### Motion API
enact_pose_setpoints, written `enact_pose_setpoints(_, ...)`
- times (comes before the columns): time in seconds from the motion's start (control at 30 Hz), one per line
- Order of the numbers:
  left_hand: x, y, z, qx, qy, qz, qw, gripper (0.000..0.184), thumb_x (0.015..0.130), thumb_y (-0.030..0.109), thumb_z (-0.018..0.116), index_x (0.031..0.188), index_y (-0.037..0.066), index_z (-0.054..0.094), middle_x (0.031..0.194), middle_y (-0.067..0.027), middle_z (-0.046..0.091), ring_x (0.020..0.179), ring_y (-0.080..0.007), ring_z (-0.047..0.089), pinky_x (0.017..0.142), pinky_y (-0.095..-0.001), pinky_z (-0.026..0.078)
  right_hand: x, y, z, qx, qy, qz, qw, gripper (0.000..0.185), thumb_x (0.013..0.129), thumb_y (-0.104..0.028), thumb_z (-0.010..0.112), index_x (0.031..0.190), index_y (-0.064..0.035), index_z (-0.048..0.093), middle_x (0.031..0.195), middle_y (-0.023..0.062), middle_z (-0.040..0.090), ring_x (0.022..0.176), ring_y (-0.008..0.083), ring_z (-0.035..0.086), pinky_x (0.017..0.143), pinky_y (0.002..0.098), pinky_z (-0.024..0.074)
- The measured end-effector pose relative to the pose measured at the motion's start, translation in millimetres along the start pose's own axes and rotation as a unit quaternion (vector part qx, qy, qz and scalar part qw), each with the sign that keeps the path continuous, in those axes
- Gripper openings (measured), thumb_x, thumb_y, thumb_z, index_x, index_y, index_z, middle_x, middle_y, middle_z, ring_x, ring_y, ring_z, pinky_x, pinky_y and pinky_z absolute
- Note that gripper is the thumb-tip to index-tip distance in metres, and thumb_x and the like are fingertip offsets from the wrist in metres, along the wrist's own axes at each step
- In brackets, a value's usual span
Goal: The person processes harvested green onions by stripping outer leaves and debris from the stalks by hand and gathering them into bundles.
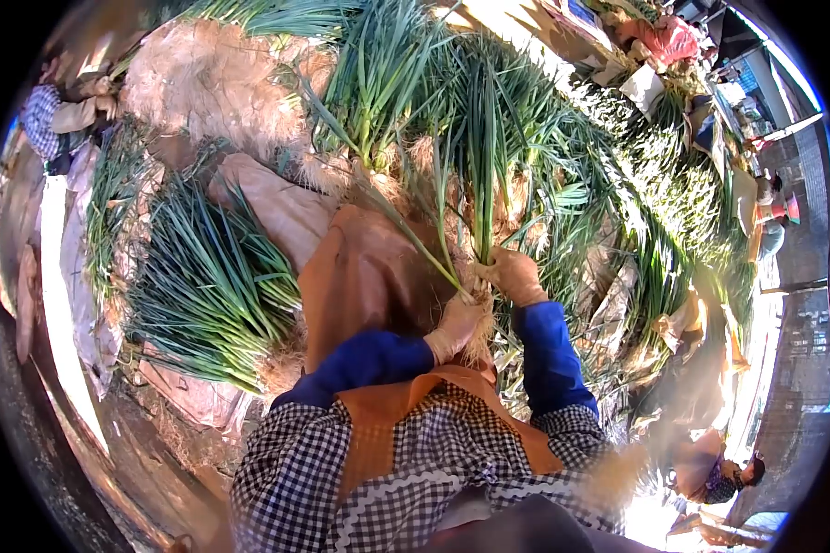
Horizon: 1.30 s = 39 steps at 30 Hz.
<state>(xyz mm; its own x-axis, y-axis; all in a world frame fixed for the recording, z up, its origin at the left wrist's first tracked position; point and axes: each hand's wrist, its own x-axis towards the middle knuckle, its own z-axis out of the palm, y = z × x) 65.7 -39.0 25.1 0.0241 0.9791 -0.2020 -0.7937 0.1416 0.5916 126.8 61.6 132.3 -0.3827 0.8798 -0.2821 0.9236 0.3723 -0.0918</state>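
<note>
Long green onions with pale roots (485,175) stand upright in front of my body, their bases between my two gloved hands. My left hand (456,329) is closed around the lower stalks near the hanging roots. Just above it and to the right, my right hand (512,276) is closed on the stems of the same plants. One thin leafy stalk (406,230) slants away to the upper left from my left hand. The fingertips of both hands are partly hidden by stems and roots. An orange-brown apron (364,276) covers my lap below the plants.
A large bundle of green onions (203,286) lies at the left. More onions (378,92) are piled ahead, beside a mass of tangled roots (212,88). Loose greens (655,184) spread to the right. Other people sit at the far left (60,120) and lower right (724,475).
</note>
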Motion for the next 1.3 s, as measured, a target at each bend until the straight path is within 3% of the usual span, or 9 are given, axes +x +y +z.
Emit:
enact_pose_setpoints(0.13, -0.7, -4.2, -9.2, -0.098, 0.001, -0.075, 0.992, 0.031, 0.081, -0.001, 0.057, 0.11, 0.006, 0.05, 0.085, -0.0006, 0.053, 0.069, -0.0107, 0.052, 0.059, -0.023, 0.045, -0.7, 21.3, 21.2, -0.013, 0.09, -0.246, 0.965, 0.026, 0.087, -0.033, 0.052, 0.088, -0.0091, 0.062, 0.078, 0.0114, 0.064, 0.069, 0.0221, 0.063, 0.059, 0.0316, 0.0512)
enact_pose_setpoints(0.2, 1.0, 0.5, -9.7, -0.043, -0.008, -0.071, 0.997, 0.03, 0.081, -0.001, 0.056, 0.11, 0.005, 0.05, 0.087, -0.0018, 0.054, 0.071, -0.0117, 0.054, 0.061, -0.023, 0.046, -21.0, 18.2, 29.8, 0.214, 0.007, -0.066, 0.974, 0.022, 0.09, -0.025, 0.049, 0.089, -0.007, 0.061, 0.077, 0.0109, 0.064, 0.065, 0.0188, 0.062, 0.055, 0.0276, 0.0512)
enact_pose_setpoints(0.37, -2.4, 22.7, -1.4, -0.107, 0.007, -0.102, 0.989, 0.03, 0.08, -0.003, 0.054, 0.108, 0.008, 0.052, 0.083, -0.0019, 0.056, 0.076, -0.0139, 0.057, 0.065, -0.0261, 0.049, -134.1, 61.9, 26.1, 0.608, -0.243, -0.091, 0.75, 0.025, 0.089, -0.023, 0.052, 0.078, 0.0, 0.054, 0.067, 0.0087, 0.059, 0.052, 0.0119, 0.057, 0.052, 0.0212, 0.0501)
enact_pose_setpoints(0.5, 1.2, 8.9, -2.6, -0.088, -0.014, -0.05, 0.995, 0.031, 0.078, -0.003, 0.054, 0.106, 0.008, 0.049, 0.088, 0.0002, 0.054, 0.077, -0.0127, 0.054, 0.068, -0.0268, 0.047, -174.6, 157.7, 94.4, 0.483, -0.258, 0.179, 0.818, 0.03, 0.082, -0.037, 0.059, 0.08, -0.0074, 0.063, 0.069, 0.0084, 0.063, 0.057, 0.0135, 0.058, 0.054, 0.0312, 0.0482)
enact_pose_setpoints(0.57, 5.9, 3.6, -7.6, -0.125, -0.064, -0.018, 0.99, 0.037, 0.077, -0.006, 0.053, 0.111, 0.008, 0.048, 0.089, -0.0006, 0.053, 0.079, -0.0122, 0.052, 0.07, -0.0269, 0.046, -134.9, 158.7, 90.7, 0.133, -0.174, 0.094, 0.971, 0.032, 0.084, -0.037, 0.051, 0.083, -0.0064, 0.063, 0.084, 0.0123, 0.063, 0.073, 0.025, 0.06, 0.064, 0.0359, 0.0478)
enact_pose_setpoints(0.73, -1.3, 1.3, -2.4, -0.029, -0.006, -0.056, 0.998, 0.046, 0.078, -0.009, 0.049, 0.122, 0.005, 0.044, 0.093, 0.0001, 0.053, 0.08, -0.0101, 0.053, 0.067, -0.0245, 0.044, -23.5, 28.9, 5.3, 0.091, 0.234, -0.148, 0.957, 0.033, 0.08, -0.038, 0.061, 0.1, -0.0112, 0.059, 0.069, 0.0058, 0.057, 0.052, 0.0127, 0.052, 0.047, 0.0263, 0.0438)
enact_pose_setpoints(0.87, 0.7, -2.1, 5.1, 0.006, 0.025, -0.013, 1.0, 0.036, 0.08, -0.005, 0.052, 0.115, 0.004, 0.049, 0.092, 0.0006, 0.053, 0.078, -0.0084, 0.051, 0.065, -0.0226, 0.043, 47.5, -19.0, -41.1, -0.027, -0.009, 0.046, 0.999, 0.064, 0.078, -0.05, 0.059, 0.124, -0.0074, 0.043, 0.087, 0.0146, 0.064, 0.054, 0.0183, 0.055, 0.052, 0.0317, 0.0493)
enact_pose_setpoints(1.1, 3.3, -4.0, 4.5, -0.009, 0.039, -0.039, 0.998, 0.027, 0.082, -0.002, 0.052, 0.109, 0.003, 0.052, 0.091, -0.0009, 0.055, 0.077, -0.0093, 0.052, 0.065, -0.0229, 0.044, 54.6, 9.3, 10.3, 0.173, 0.11, 0.026, 0.978, 0.048, 0.083, -0.048, 0.053, 0.069, -0.0018, 0.053, 0.066, 0.0198, 0.057, 0.064, 0.033, 0.056, 0.061, 0.041, 0.0436)
enact_pose_setpoints(1.3, 15.2, -25.3, -23.6, 0.033, -0.03, -0.062, 0.997, 0.027, 0.081, -0.004, 0.05, 0.107, 0.002, 0.053, 0.09, -0.0043, 0.058, 0.082, -0.0151, 0.057, 0.072, -0.0248, 0.048, -1.4, 0.0, 38.2, 0.528, 0.139, 0.1, 0.832, 0.026, 0.09, -0.028, 0.049, 0.08, -0.0044, 0.057, 0.068, 0.0103, 0.056, 0.063, 0.0221, 0.055, 0.059, 0.0327, 0.0437)
